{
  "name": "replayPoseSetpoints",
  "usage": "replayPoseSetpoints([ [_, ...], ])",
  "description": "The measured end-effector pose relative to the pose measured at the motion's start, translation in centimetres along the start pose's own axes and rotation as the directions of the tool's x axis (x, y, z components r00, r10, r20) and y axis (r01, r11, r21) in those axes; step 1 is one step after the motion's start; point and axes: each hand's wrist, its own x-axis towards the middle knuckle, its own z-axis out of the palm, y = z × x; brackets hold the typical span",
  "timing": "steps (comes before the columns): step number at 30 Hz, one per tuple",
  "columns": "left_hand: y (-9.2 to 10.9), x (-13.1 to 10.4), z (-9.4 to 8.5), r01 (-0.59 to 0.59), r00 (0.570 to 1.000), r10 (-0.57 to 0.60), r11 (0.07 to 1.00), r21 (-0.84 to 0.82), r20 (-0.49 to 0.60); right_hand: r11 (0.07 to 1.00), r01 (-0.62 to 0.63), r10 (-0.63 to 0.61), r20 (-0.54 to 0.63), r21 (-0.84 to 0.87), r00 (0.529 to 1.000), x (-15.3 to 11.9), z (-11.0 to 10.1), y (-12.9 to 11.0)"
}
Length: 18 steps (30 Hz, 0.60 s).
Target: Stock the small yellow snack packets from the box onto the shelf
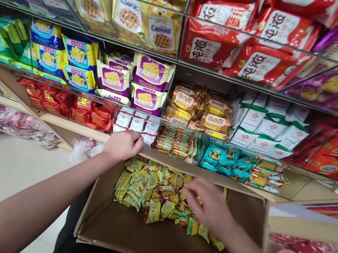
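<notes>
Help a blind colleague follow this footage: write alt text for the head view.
A person's right hand, blurred, is over small yellow-wrapped packets in an open cardboard box; whether it grips one is unclear. The left hand, curled, is at a wooden shelf edge beside white packets. Above are yellow cookie bags and purple soda biscuit packs.

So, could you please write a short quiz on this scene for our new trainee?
1. Which of these is nearest the left hand?
A) teal packets
B) red-edged white packets
C) pink tub
2. True or false: the right hand is over the cardboard box that holds small, mostly yellow packets.
3. Fill in the English word printed on the yellow bags on the upper shelf: ____.

Key: 1. B; 2. True; 3. Cookies.
</notes>
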Motion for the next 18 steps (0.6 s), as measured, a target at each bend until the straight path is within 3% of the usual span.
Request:
replayPoseSetpoints([
  [2, 0.1, 0.0, 0.2, 0.017, 1.0, -0.017, 1.0, 0.002, 0.012, 0.998, -0.028, 0.023, 0.09, 0.047, 0.996, -3.3, 3.6, 0.1],
  [3, 0.1, 0.1, 0.3, 0.011, 1.0, -0.011, 1.0, 0.003, 0.014, 0.993, -0.107, 0.099, 0.12, 0.056, 0.988, -4.2, 5.8, 0.8],
  [6, 0.1, 0.4, 0.0, -0.04, 0.999, 0.04, 0.999, 0.002, 0.017, 0.902, -0.426, 0.426, 0.018, 0.069, 0.905, -4.1, 11.5, 3.8],
  [8, 0.2, 0.3, -0.5, -0.109, 0.994, 0.108, 0.993, -0.048, -0.025, 0.869, -0.486, 0.49, -0.022, 0.096, 0.871, -3.2, 13.7, 5.4],
  [11, 0.8, -1.7, -1.4, -0.303, 0.938, 0.26, 0.936, -0.181, -0.228, 0.878, -0.454, 0.467, -0.059, 0.152, 0.882, -2.7, 13.9, 5.8],
  [13, 1.9, -4.5, -1.4, -0.429, 0.879, 0.329, 0.861, -0.273, -0.344, 0.886, -0.426, 0.449, -0.101, 0.185, 0.888, -3.4, 12.6, 5.1],
  [14, 2.8, -6.1, -1.1, -0.455, 0.871, 0.335, 0.825, -0.336, -0.359, 0.884, -0.416, 0.447, -0.126, 0.213, 0.886, -3.9, 11.9, 4.5],
  [16, 5.0, -9.1, 0.0, -0.388, 0.92, 0.283, 0.757, -0.526, -0.271, 0.839, -0.386, 0.47, -0.154, 0.383, 0.869, -5.0, 10.2, 3.1],
  [18, 7.6, -11.2, 1.5, -0.167, 0.985, 0.138, 0.653, -0.738, -0.101, 0.699, -0.319, 0.512, -0.137, 0.64, 0.848, -5.7, 8.9, 1.5],
])
